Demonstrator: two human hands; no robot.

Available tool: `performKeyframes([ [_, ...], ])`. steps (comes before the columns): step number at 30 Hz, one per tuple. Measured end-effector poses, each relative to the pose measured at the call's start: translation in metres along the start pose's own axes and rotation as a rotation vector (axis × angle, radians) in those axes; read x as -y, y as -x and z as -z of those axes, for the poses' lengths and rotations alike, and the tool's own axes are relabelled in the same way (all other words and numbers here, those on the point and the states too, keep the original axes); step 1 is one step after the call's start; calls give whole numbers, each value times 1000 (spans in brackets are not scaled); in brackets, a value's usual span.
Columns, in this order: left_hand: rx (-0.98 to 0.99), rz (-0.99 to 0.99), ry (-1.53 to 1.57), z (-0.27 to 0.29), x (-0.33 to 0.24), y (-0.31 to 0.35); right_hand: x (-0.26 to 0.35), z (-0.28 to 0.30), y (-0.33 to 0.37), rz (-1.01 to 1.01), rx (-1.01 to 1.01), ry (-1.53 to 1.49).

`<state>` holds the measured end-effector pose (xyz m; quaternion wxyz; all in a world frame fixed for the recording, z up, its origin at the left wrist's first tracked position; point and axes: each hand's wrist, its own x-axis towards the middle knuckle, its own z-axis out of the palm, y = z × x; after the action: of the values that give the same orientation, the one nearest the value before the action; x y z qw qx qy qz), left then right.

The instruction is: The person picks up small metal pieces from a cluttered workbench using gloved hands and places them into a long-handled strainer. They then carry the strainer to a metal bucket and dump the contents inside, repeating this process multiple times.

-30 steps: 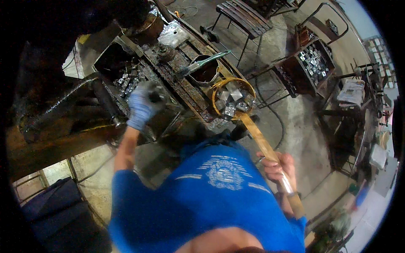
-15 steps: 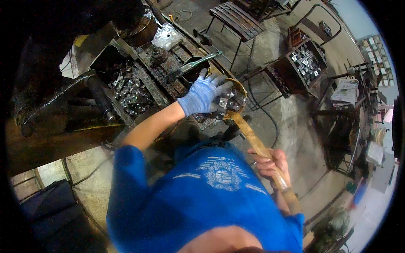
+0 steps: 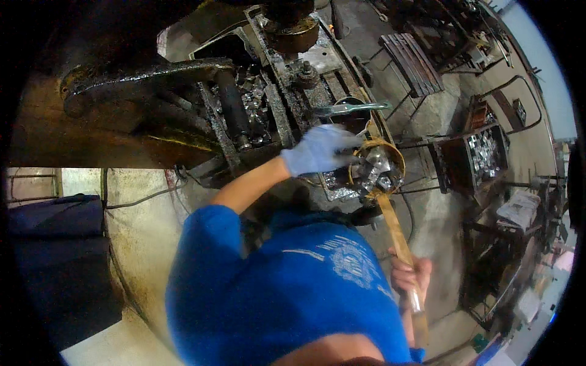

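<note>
My right hand, bare, is closed around the flat, yellowish-brown handle of a long-handled scoop. The scoop's round, yellow-rimmed bowl holds several shiny metal pieces. My left hand, in a light blue glove, is just left of the bowl. Motion blurs its fingers, but they look stretched out and apart, and I see nothing in them. Above the bowl, a metal tool with a greenish handle lies across a dark container.
A greasy machine bed with a round ram stands ahead. To its left, a bin of metal pieces lies beyond a thick lever. At right are a slatted stool and a box of metal parts.
My left hand has come off the metal pieces and shifted to the left of the bowl. My right hand keeps its grip on the handle. The whole view has turned.
</note>
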<state>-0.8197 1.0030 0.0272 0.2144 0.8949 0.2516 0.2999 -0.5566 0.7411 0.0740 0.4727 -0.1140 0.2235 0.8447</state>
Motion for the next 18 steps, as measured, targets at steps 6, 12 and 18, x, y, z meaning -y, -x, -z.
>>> performKeyframes([
  [6,-238,608,-6,71,133,116,-1,-1,-2,0,8,2],
  [12,190,961,-357,49,295,211,4,-7,-3,-16,2,16],
  [18,740,942,-803,41,205,90,-6,-2,1,24,-10,-7],
])
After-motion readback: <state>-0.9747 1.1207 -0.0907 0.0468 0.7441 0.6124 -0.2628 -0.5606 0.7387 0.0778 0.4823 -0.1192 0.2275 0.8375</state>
